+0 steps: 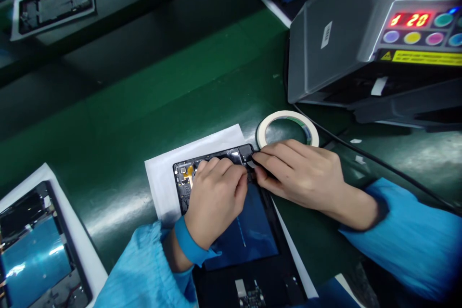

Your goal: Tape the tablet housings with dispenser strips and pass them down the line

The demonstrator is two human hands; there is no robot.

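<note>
An opened tablet [249,231] with a blue film over its middle lies on a white sheet [162,173] in front of me. My left hand [218,197], a blue band at its wrist, rests over the tablet's upper part with its fingers curled in. Whatever those fingers hold, if anything, is hidden beneath them. At the tablet's upper right corner, my right hand [299,173] pinches with thumb and forefinger. A small pale piece shows by its fingertips, but I cannot tell whether it is gripped. Just behind the right hand lies a roll of masking tape [265,122].
A grey tape dispenser [332,48] with a lit red display stands at the back right, its black cable [375,156] crossing the green table. Another opened tablet [36,245] lies at left. More devices on white sheets lie farther back, including a black frame [56,5].
</note>
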